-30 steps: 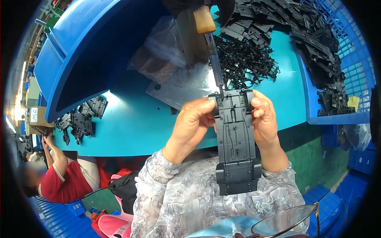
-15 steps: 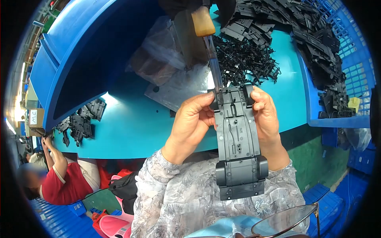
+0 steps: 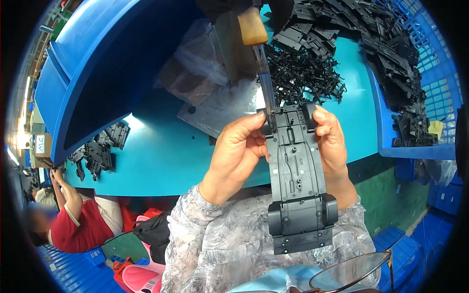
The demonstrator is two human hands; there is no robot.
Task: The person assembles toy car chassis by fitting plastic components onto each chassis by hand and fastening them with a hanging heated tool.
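Both hands hold a black plastic toy car chassis [image 3: 298, 171], its long body hanging down toward my lap. My left hand [image 3: 236, 154] pinches its upper left corner by the wheel arch, thumb on top. On the opposite corner, my right hand [image 3: 332, 139] grips with curled fingers. A screwdriver [image 3: 264, 73] with a clear shaft and yellowish collar comes down from above, its tip at the chassis's upper left part, near my left thumb. Beyond the chassis lies a heap of small black parts [image 3: 308, 73] on the teal table [image 3: 166, 166].
A blue basket [image 3: 439, 93] at right holds many black chassis pieces [image 3: 391, 63]. A large blue bin [image 3: 73, 83] stands at left, with more black parts [image 3: 100, 151] beside it. Plastic bags [image 3: 195, 73] lie behind the screwdriver. A person in a red top [image 3: 80, 224] sits at far left.
The chassis has tilted slightly, its lower end swinging right and a little down. My right hand has shifted slightly right with it. The screwdriver tip stays at the upper left corner.
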